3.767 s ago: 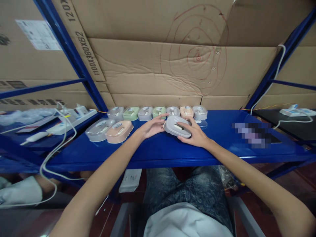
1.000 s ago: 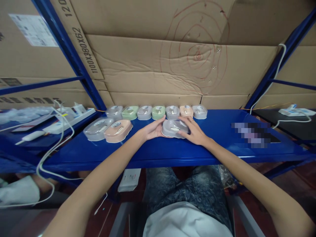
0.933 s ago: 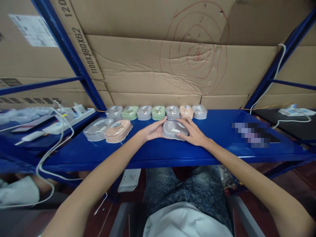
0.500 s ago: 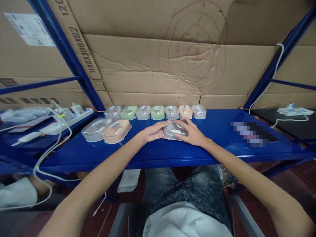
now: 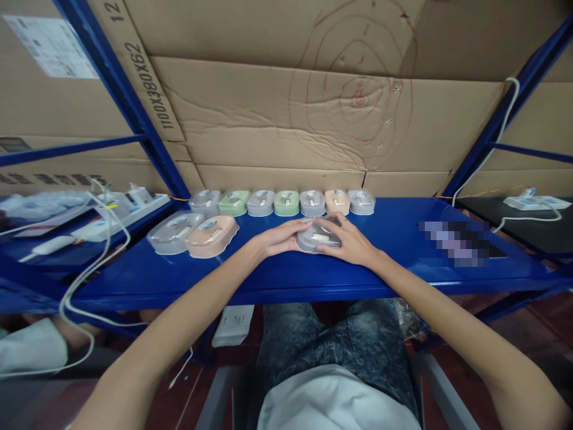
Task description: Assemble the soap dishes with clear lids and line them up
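Between both hands is a grey plastic case with a clear lid [image 5: 319, 237], low over the blue table [image 5: 277, 278]; whether it rests on the surface I cannot tell. My left hand [image 5: 283, 237] is against its left side, fingers along the back edge. My right hand [image 5: 350, 240] grips the right side, with the thumb at the front and fingers over the top. Farther left stand a peach case [image 5: 212, 237] and a larger-looking grey case [image 5: 172, 234], side by side. Behind them runs a row of similar cases, including a green case [image 5: 286, 203].
A dark flat object, partly pixelated [image 5: 465, 242], lies at the right. Power strips [image 5: 125, 215] and white cables [image 5: 83, 286] are on the left. Cardboard [image 5: 259, 113] walls the back, between blue metal posts [image 5: 156, 155]. Part of another person's sleeve [image 5: 33, 352] shows lower left.
The camera view has shifted very slightly. Both hands keep their hold on the grey case, and the other cases stay in place.
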The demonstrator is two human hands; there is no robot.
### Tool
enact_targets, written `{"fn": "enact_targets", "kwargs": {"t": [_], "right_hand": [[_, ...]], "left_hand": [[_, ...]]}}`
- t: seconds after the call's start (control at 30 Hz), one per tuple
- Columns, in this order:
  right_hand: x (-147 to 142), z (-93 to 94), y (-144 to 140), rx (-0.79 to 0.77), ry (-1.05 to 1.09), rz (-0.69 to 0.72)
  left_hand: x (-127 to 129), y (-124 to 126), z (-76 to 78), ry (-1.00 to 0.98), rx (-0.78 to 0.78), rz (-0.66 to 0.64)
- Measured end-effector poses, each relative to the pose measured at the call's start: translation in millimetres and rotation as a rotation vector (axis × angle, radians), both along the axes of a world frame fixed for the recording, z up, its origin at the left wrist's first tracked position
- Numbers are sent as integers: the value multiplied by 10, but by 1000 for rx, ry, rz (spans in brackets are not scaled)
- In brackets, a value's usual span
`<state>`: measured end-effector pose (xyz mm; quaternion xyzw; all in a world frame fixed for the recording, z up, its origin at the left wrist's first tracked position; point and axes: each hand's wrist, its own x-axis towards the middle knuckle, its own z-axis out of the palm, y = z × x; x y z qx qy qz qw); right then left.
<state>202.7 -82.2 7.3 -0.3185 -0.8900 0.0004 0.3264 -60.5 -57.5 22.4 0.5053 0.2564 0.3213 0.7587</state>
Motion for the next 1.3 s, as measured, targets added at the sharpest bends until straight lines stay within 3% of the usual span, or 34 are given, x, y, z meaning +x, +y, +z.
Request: {"fn": "enact_targets", "kwargs": {"t": [0.4, 0.63, 1.03, 1.3], "right_hand": [[1, -24, 26, 29, 23, 4], [-4, -6, 17, 2, 45, 13], [-15, 18, 12, -7, 36, 27], [-32, 27, 0, 16, 17, 12]], "left_hand": [[28, 4, -4, 38, 32, 14], [10, -7, -21, -6, 73, -60], [37, 70, -77, -8, 41, 92], [42, 63, -63, 1, 76, 104]]}}
